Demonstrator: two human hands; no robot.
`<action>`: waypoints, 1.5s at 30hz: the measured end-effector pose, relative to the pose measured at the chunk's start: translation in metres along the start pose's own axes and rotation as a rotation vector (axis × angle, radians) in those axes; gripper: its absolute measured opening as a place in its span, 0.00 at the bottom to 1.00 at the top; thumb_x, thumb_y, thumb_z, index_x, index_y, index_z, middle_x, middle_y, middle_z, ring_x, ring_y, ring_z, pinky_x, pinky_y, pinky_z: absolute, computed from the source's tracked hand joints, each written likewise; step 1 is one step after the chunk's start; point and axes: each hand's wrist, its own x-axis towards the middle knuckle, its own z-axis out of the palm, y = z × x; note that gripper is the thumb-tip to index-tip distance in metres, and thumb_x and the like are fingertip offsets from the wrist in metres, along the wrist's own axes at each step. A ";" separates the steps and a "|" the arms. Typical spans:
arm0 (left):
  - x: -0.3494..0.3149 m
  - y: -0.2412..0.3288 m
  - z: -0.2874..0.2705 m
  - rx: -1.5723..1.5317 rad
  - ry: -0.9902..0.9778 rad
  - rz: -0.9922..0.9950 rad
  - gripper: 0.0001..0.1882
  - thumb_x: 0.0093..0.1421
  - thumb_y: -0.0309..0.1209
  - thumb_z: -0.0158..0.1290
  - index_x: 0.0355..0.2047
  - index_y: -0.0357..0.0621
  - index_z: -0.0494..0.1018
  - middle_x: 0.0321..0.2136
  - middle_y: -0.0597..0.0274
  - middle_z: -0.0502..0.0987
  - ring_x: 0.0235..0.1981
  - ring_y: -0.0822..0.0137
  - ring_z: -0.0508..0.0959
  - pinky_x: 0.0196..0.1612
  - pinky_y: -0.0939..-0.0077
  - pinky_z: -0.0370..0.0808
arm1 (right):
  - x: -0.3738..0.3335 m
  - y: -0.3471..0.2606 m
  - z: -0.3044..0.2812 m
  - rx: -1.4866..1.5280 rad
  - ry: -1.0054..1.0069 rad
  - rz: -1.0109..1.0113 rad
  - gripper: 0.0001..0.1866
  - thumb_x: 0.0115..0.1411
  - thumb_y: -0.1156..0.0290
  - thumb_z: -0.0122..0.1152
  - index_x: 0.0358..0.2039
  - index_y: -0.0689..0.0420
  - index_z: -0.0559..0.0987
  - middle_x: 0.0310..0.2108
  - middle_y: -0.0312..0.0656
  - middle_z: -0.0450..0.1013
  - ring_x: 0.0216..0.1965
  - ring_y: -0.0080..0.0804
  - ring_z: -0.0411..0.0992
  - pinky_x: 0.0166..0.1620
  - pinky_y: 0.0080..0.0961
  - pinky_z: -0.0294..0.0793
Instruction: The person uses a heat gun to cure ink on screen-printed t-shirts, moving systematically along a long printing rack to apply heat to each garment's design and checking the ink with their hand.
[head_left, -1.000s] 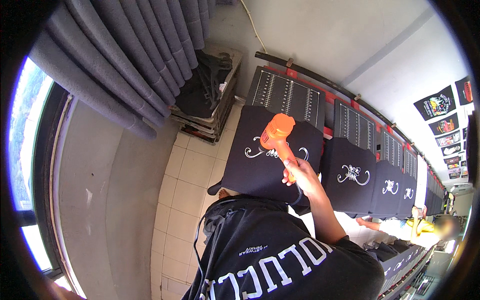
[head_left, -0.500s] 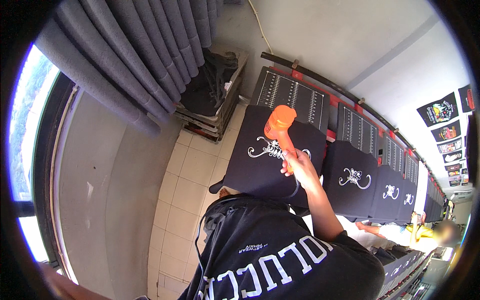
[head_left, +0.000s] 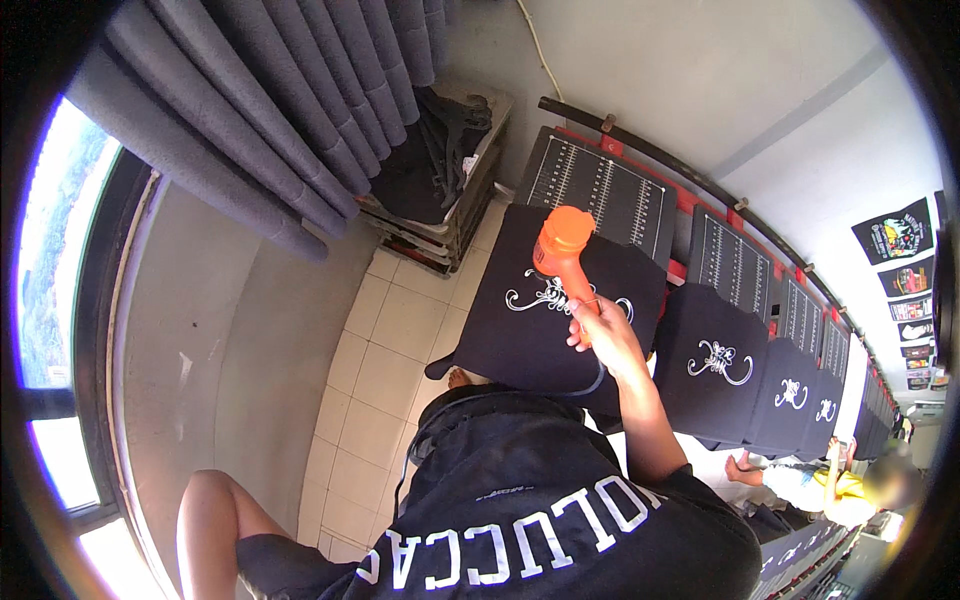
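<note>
My right hand (head_left: pixel 608 337) is closed round the handle of an orange hair dryer (head_left: pixel 564 245). Its head is over a black T-shirt (head_left: pixel 500 345) laid on the nearest printing board, above a white line print (head_left: pixel 540 298) that it partly covers. A dark cord (head_left: pixel 602 378) hangs from below the grip. At the lower left my bent left arm (head_left: pixel 222 515) shows, but its hand lies outside the picture.
More black shirts (head_left: pixel 716 365) with white prints lie along the row of boards (head_left: pixel 606 195) to the right. Farther right is a person in yellow (head_left: pixel 848 498). A crate (head_left: pixel 465 225) with dark cloth stands near the grey curtain (head_left: pixel 270 110); floor tiles (head_left: pixel 375 365) lie left of the boards.
My left arm has come up into view, bent at the lower left. The hair dryer stays over the print with little shift. The view has moved slightly, and the other person's arms are now raised.
</note>
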 end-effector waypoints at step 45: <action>-0.046 -0.063 0.029 -0.324 0.003 -0.068 0.04 0.54 0.31 0.58 0.28 0.46 0.74 0.25 0.64 0.74 0.31 0.64 0.76 0.44 0.63 0.73 | -0.023 0.018 -0.036 0.113 0.180 0.075 0.18 0.67 0.55 0.58 0.41 0.59 0.75 0.25 0.34 0.72 0.22 0.22 0.74 0.25 0.17 0.73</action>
